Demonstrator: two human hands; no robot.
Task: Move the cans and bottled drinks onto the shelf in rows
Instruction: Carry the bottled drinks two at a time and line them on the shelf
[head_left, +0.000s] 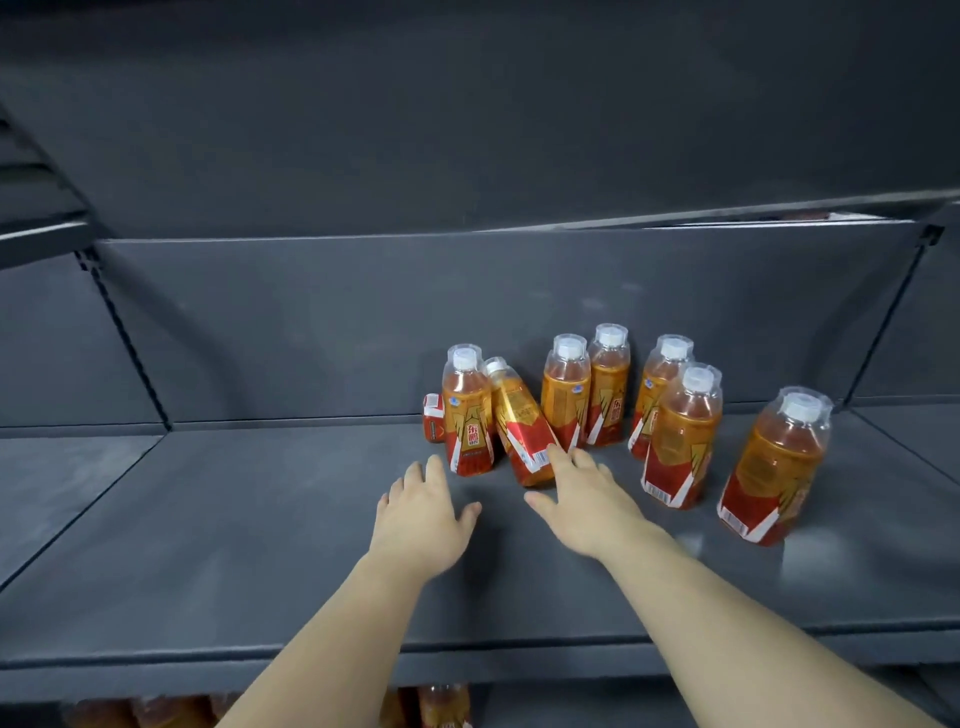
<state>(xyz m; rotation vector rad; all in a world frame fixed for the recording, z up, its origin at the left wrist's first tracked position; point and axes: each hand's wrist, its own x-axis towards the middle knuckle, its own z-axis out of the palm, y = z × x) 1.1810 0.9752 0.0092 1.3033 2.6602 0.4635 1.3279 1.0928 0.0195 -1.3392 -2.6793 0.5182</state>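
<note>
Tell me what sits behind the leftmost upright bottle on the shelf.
Behind the leftmost upright bottle, a small red can pokes out at left; the bottle covers the can's right part and anything further behind.

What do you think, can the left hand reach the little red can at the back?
Probably yes. The left hand is open just in front of the can, and the shelf between them is bare; only the nearest bottle hides the can's right edge.

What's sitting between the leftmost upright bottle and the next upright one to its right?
A tilted bottle, its top leaning toward the leftmost upright bottle, with the right hand at its base; head view.
</note>
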